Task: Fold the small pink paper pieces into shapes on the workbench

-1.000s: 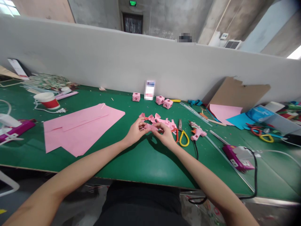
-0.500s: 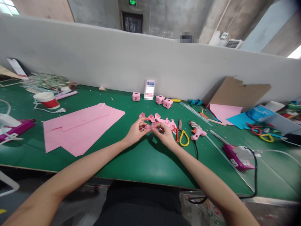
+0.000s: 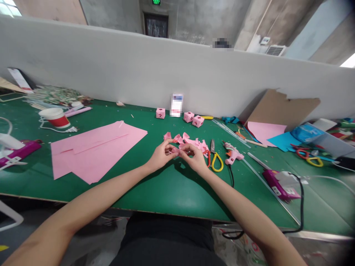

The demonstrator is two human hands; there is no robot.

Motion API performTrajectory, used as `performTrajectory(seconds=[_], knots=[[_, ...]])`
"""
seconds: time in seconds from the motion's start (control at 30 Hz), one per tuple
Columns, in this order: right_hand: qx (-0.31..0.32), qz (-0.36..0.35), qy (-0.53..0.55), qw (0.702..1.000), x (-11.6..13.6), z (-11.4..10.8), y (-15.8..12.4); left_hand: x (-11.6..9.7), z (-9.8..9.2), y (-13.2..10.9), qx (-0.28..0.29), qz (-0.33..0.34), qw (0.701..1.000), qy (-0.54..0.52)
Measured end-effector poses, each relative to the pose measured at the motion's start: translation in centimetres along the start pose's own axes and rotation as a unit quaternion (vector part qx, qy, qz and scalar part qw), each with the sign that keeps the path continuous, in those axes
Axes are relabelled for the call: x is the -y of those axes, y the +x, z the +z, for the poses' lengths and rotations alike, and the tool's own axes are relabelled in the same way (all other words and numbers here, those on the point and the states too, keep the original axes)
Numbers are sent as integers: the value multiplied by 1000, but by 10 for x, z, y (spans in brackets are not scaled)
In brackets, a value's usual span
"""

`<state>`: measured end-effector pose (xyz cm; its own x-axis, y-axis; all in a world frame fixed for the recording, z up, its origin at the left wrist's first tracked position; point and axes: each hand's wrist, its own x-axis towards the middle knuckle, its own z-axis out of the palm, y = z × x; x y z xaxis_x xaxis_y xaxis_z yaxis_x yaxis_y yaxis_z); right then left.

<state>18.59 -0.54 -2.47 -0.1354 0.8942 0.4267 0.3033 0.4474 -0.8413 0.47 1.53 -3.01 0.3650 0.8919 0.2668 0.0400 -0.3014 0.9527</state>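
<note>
Between the fingertips of both hands is a small piece of pink paper (image 3: 174, 150), mostly hidden by the fingers. My left hand (image 3: 161, 154) is closed on it from the left, and my right hand (image 3: 194, 157) pinches it from the right. The hands meet a little above the green table. Just beyond them lies a pile of cut and folded pink paper pieces (image 3: 197, 143). Scissors (image 3: 217, 162) with red and yellow handles lie beside my right hand. Farther back stand three pink paper cubes (image 3: 160, 113) with diamond-shaped marks on their faces.
Large pink sheets (image 3: 100, 151) lie on the left of the table (image 3: 166, 192). To the right are a pink glue gun (image 3: 233, 156) with a black cord, a purple power strip (image 3: 280, 186) and more scissors (image 3: 307, 156). A paper cup (image 3: 55, 118) stands back left, before a white partition (image 3: 111, 66).
The fingers have shifted very slightly on the pink paper, and less of it shows between them. Everything else stays where it was.
</note>
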Motion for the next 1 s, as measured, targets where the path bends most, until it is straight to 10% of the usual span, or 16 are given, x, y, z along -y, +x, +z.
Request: performTrajectory(seconds=[1.0], knots=[[13,2,-1,1000,-4,-1,0,-4,0,-3,17,24,998,57]])
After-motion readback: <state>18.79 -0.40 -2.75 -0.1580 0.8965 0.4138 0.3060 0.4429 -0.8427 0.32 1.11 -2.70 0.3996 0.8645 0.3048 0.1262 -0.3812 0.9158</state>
